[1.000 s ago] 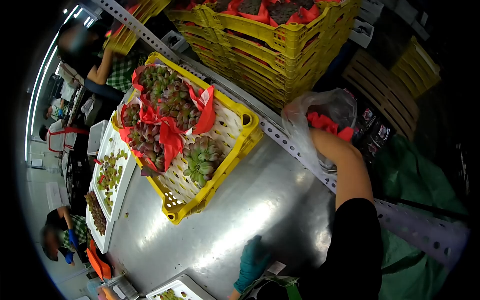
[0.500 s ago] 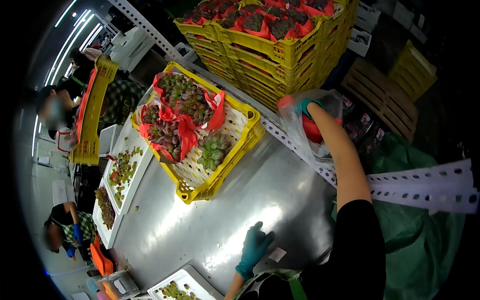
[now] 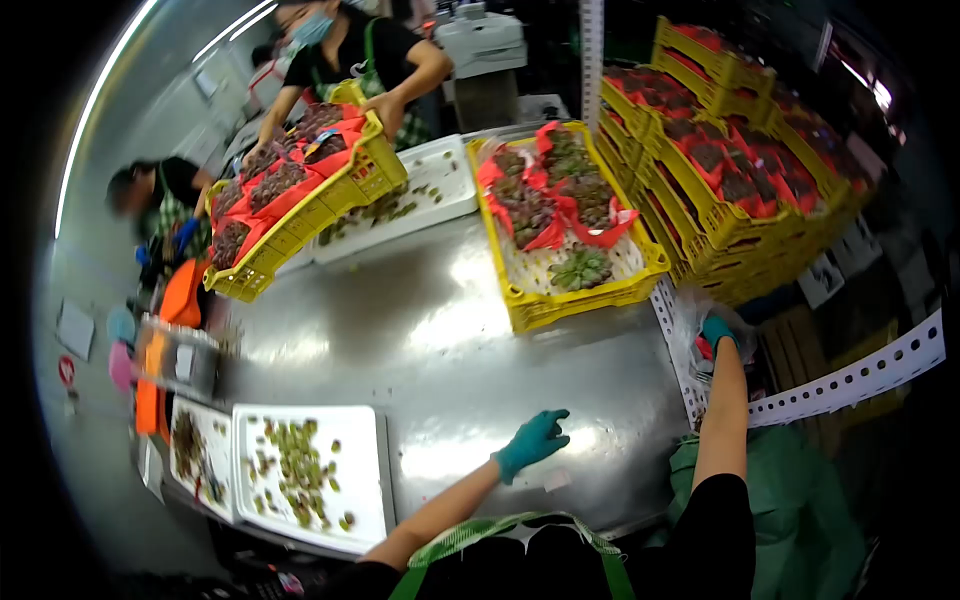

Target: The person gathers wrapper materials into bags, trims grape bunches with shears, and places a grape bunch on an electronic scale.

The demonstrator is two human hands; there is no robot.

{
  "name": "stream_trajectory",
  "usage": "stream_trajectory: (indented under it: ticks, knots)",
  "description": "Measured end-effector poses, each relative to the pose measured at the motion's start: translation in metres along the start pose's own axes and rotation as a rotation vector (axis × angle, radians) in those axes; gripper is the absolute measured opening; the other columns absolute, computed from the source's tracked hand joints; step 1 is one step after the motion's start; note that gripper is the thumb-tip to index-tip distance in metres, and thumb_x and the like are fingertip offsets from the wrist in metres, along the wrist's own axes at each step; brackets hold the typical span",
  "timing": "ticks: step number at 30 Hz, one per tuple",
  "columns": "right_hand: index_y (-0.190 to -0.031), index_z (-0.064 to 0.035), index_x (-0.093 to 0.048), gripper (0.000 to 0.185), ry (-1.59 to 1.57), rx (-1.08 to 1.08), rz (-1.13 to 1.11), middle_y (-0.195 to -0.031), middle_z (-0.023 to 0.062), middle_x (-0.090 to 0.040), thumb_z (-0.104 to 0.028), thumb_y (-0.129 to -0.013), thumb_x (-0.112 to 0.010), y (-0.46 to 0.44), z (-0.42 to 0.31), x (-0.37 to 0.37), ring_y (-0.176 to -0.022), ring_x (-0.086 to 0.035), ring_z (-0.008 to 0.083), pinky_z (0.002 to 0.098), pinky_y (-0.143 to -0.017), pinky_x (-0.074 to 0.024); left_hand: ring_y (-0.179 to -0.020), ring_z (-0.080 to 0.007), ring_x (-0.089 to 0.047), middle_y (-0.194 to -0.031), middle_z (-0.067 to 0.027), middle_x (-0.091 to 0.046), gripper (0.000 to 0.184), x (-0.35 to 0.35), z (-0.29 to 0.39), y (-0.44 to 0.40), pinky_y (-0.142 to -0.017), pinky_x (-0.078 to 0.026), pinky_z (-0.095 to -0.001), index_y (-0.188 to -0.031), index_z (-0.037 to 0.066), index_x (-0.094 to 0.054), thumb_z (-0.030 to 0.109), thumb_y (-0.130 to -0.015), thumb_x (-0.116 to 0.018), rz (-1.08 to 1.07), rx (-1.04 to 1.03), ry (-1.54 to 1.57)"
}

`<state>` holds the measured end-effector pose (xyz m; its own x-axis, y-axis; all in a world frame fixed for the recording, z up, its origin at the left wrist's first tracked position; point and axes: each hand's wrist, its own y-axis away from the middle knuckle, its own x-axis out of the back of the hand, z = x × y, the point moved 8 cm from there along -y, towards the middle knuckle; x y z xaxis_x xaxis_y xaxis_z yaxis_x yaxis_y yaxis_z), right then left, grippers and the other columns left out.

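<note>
My left hand, in a teal glove, is held over the bare metal table. Its fingers are apart with nothing in them. Off the table's right edge, my right hand, gloved alike, reaches into a clear plastic bag with red material inside. The bag hides its fingertips, so their grip cannot be made out. Ahead stands a yellow crate with a white perforated liner, holding several succulents in red wrapping. One green succulent rosette sits unwrapped in its near part.
At the far left a person holds a tilted yellow crate of wrapped succulents. White trays of loose leaves lie on the table. Stacked full crates rise at the right. A perforated white rail crosses the right side.
My view has swung left. The person across the table has brought the tilted crate over the tabletop. My right hand stays at the bag; my left hand stays open over the table.
</note>
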<state>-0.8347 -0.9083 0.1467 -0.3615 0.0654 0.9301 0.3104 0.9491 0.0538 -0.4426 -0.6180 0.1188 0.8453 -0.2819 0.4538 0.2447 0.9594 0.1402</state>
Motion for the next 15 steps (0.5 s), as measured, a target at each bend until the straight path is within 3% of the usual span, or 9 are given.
stream_trajectory:
  ticks: [5,9,11,14,15]
  knots:
    - [-0.079,-0.0043,-0.052,0.024,-0.107,0.027,0.153,-0.077,0.021,-0.054,-0.022,-0.084,-0.037,0.011,-0.004,0.006,-0.067,-0.054,0.034,0.0432,-0.059,-0.0404,-0.079,-0.0234,-0.056,-0.09,-0.0119,-0.054,0.049,-0.011,-0.018,-0.006,-0.074,-0.046,-0.0332,-0.117,0.009,-0.046,0.025,-0.074,-0.064,0.015,-0.023,-0.055]
    - [-0.077,-0.0037,-0.052,0.025,-0.367,-0.007,0.414,-0.074,0.0214,-0.054,-0.021,-0.085,-0.036,0.065,-0.026,-0.01,-0.065,-0.054,0.034,0.0433,-0.057,-0.0403,-0.076,-0.0165,-0.053,-0.086,-0.0078,-0.053,0.049,-0.014,-0.023,-0.003,-0.073,-0.045,-0.0295,-0.119,0.009,-0.046,0.018,-0.075,-0.064,-0.037,0.026,0.216]
    - [-0.076,-0.0033,-0.052,0.026,-0.558,0.02,0.56,-0.073,0.0215,-0.054,-0.021,-0.085,-0.036,0.114,-0.057,-0.01,-0.063,-0.054,0.034,0.0434,-0.056,-0.0402,-0.073,-0.0113,-0.052,-0.083,-0.0033,-0.052,0.043,-0.018,-0.031,-0.007,-0.069,-0.045,-0.0243,-0.118,0.007,-0.046,0.01,-0.078,-0.061,-0.033,0.021,0.167]
    - [-0.099,-0.0008,-0.055,0.023,-0.817,0.145,0.704,-0.095,0.0208,-0.057,-0.014,-0.084,-0.043,0.215,-0.108,0.014,-0.089,-0.055,0.0342,0.0387,-0.077,-0.0439,-0.07,-0.0099,-0.049,-0.081,-0.0019,-0.051,0.043,-0.016,-0.033,-0.01,-0.065,-0.043,-0.0226,-0.118,0.007,-0.046,0.009,-0.078,-0.061,-0.057,0.059,0.113]
    - [-0.109,-0.0015,-0.052,0.029,-0.795,0.152,0.559,-0.106,0.0193,-0.055,-0.012,-0.082,-0.049,0.237,-0.117,0.01,-0.099,-0.052,0.0334,0.0357,-0.086,-0.0411,-0.071,-0.0099,-0.049,-0.081,-0.0018,-0.051,0.043,-0.017,-0.03,-0.01,-0.066,-0.043,-0.0228,-0.118,0.008,-0.046,0.01,-0.078,-0.062,-0.059,0.058,0.122]
